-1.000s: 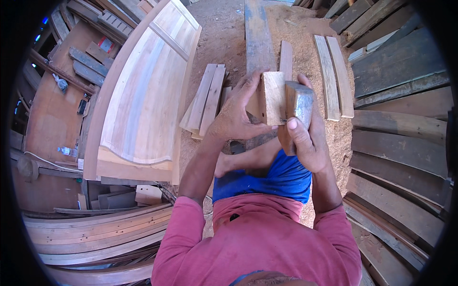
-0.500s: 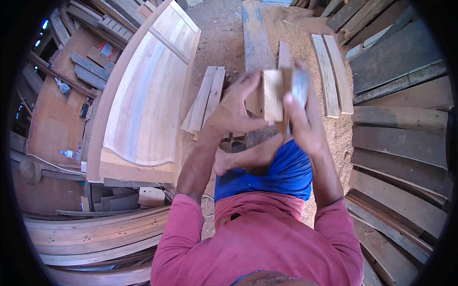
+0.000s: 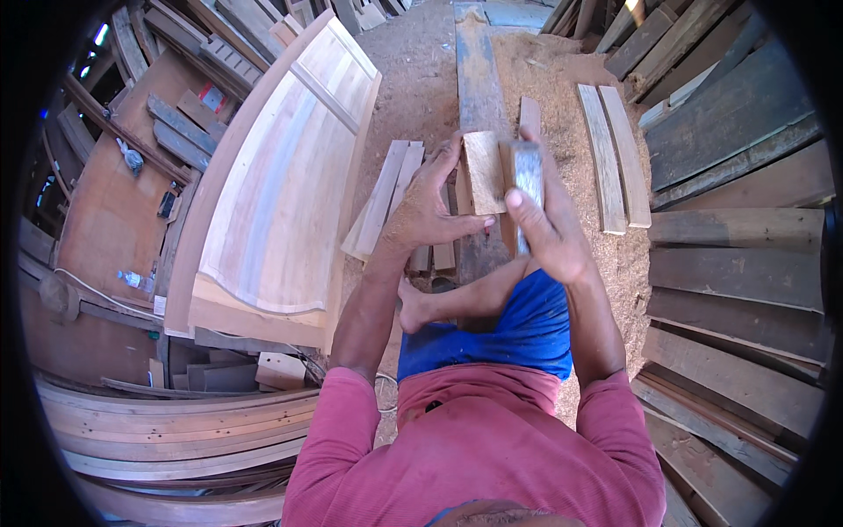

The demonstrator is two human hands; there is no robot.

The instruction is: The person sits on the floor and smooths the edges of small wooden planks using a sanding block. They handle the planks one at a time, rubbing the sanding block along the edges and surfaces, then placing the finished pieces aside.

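My left hand (image 3: 426, 211) is closed on a pale wooden block (image 3: 484, 173), its fingers at the far end and its thumb along the near edge. The block's light, rough end faces up. My right hand (image 3: 560, 230) grips a narrower wooden piece (image 3: 529, 172) with a greyish, shiny upper face, its thumb pressed on the near side. Both pieces are held up side by side over a long weathered board (image 3: 479, 75), close together at the near end. Their lower parts are hidden, so I cannot tell whether they touch there.
A large pale wooden panel (image 3: 272, 193) leans at the left. Cut strips (image 3: 382, 189) lie beside the board, and two more strips (image 3: 606, 158) lie on the sawdust at right. Stacked dark planks (image 3: 738, 277) line the right side; curved timbers (image 3: 176, 430) fill the lower left.
Both hands have shifted slightly left with the wooden pieces. The right piece, blurred before, now shows more sharply and sits lower beside the block. The whole view has tilted a little.
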